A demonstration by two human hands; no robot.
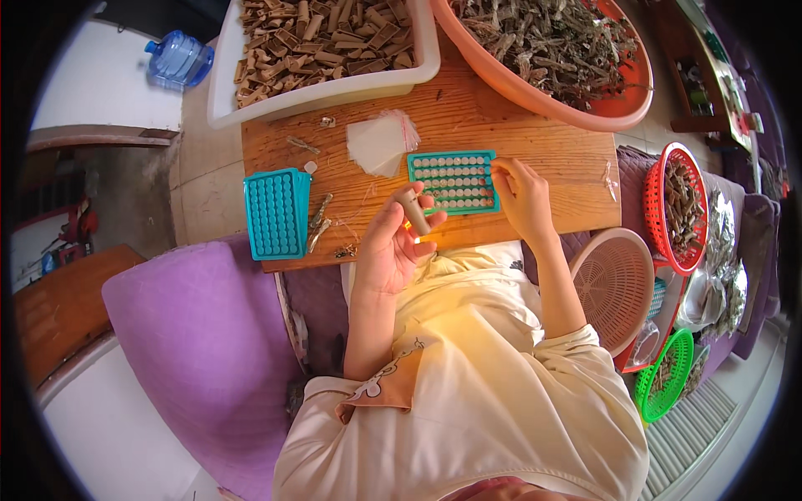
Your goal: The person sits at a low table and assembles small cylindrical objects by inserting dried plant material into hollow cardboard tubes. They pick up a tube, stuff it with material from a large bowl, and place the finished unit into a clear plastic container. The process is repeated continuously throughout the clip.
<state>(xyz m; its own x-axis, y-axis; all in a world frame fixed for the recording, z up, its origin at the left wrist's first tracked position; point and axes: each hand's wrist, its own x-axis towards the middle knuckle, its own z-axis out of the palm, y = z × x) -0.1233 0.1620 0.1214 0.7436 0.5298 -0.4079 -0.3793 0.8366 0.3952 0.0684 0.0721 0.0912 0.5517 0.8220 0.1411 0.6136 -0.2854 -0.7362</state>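
Note:
My left hand (391, 248) is wrapped loosely around a short brown tube (413, 212), held tilted above the table's near edge. A small orange glow shows beside the tube, between my fingers. Just beyond lies a teal tray (454, 208) with rows of round pale pieces set in its holes. At the tray's right edge is my right hand (526, 200), its thumb and fingertips pinched together; anything between them is too small to make out. Clear plastic bags (378, 144) lie in a loose pile behind the tray, to its left.
Left on the wooden table (551, 159) are stacked teal trays (276, 215) and shiny scraps (320, 219). Behind stand a white bin (428, 63) of brown tubes and an orange basin (576, 117) of dried matter. Pink (614, 288), red (656, 213) and green (687, 367) baskets sit at right.

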